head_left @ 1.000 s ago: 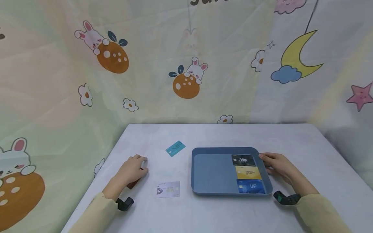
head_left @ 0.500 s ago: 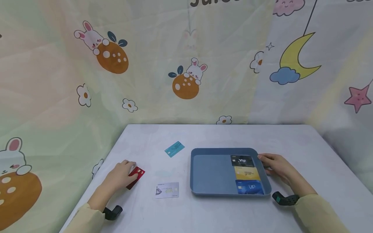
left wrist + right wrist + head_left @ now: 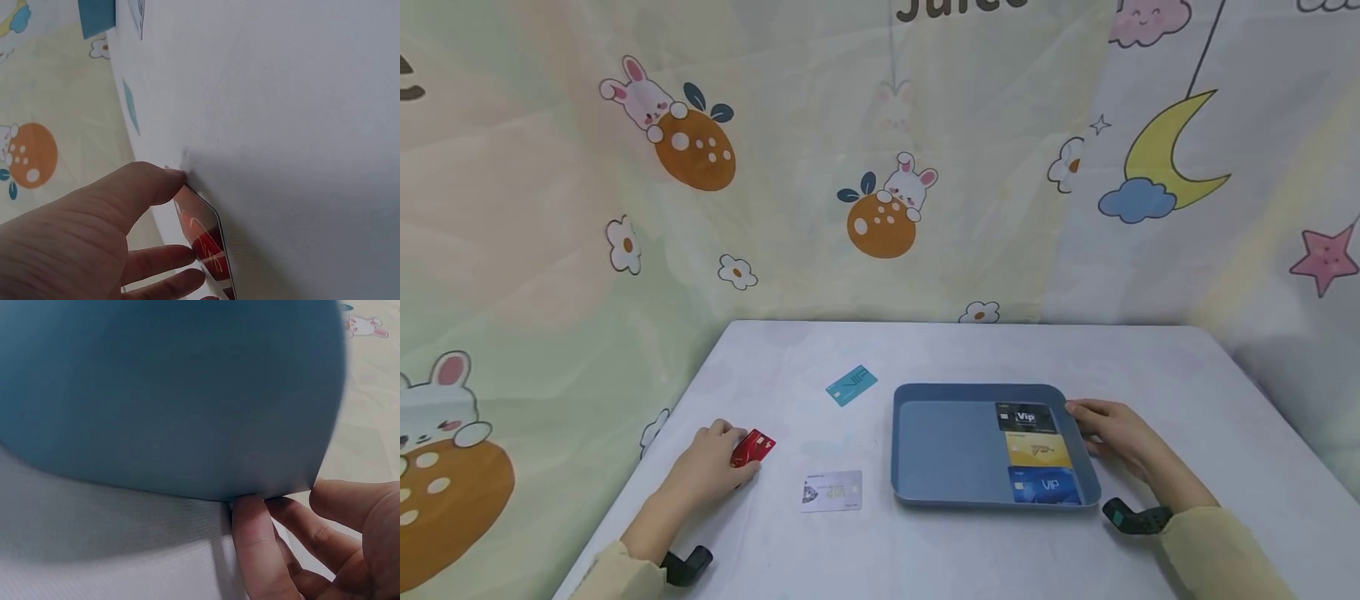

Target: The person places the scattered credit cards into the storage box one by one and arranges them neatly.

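Note:
A red card (image 3: pixel 752 448) is pinched by its edges between the thumb and fingers of my left hand (image 3: pixel 707 471). In the left wrist view the card (image 3: pixel 209 247) stands tilted beside the white tabletop. At the right end of the blue tray (image 3: pixel 951 450), my right hand (image 3: pixel 1116 429) grips the rim. In the right wrist view its thumb is at the tray's (image 3: pixel 187 425) edge and fingertips (image 3: pixel 253 519) are below it. A black card (image 3: pixel 1026 417), a gold card (image 3: pixel 1037 450) and a blue card (image 3: pixel 1045 485) lie in a column inside the tray's right side.
A silver card (image 3: pixel 832 491) lies on the white table (image 3: pixel 865 550) between the left hand and the tray. Farther back, a teal card (image 3: pixel 852 385) lies at an angle. A patterned cloth (image 3: pixel 790 167) hangs behind the table.
My left hand has drawn back toward the left and front, baring the red card, which is now tilted up in its fingers. The right hand and tray have stayed put.

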Available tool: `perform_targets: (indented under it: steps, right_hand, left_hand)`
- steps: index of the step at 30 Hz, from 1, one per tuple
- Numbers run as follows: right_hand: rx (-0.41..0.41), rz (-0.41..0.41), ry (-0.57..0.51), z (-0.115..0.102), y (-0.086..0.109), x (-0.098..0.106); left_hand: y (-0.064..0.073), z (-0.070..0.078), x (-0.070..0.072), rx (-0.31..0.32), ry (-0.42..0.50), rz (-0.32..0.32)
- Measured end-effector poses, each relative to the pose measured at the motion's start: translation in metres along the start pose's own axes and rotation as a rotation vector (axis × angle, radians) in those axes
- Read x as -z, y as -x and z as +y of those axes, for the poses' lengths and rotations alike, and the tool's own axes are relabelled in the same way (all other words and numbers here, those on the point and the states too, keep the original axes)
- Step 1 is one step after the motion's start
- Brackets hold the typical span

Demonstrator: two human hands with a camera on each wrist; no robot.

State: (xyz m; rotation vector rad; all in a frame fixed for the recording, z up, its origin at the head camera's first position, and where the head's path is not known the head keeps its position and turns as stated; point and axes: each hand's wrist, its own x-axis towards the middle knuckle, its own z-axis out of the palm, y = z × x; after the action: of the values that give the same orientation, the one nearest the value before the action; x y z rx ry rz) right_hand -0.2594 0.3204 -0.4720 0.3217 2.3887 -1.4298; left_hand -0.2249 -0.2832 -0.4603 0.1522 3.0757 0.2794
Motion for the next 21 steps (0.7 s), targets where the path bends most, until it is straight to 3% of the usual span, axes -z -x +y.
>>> perform_targets:
  steps: [7, 13, 21]
  right_hand:
    - [-0.001, -0.001, 0.0, -0.001, 0.0, 0.0]
    - [-0.005, 0.009, 0.005, 0.0, 0.0, 0.001]
    - [0.001, 0.007, 0.0, 0.001, -0.001, 0.0]
  left_hand:
    - [0.001, 0.006, -0.001, 0.022, 0.057, -0.012]
    - [-0.001, 0.013, -0.002, 0.077, 0.142, -0.008]
    - [-0.001, 0.018, -0.002, 0.05, 0.168, 0.01]
